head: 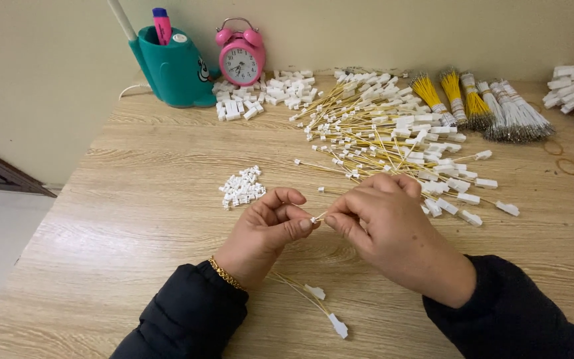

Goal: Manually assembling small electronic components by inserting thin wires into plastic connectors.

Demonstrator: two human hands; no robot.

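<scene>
Yellow wire (321, 215) with a tiny white connector (313, 219) sits pinched between both hands above the table (134, 199). Left hand (264, 233), wrist bent inward, grips the connector; right hand (383, 219), fingers curled, pinches the wire.

Pink clock (241, 60), teal holder (173, 66)
</scene>
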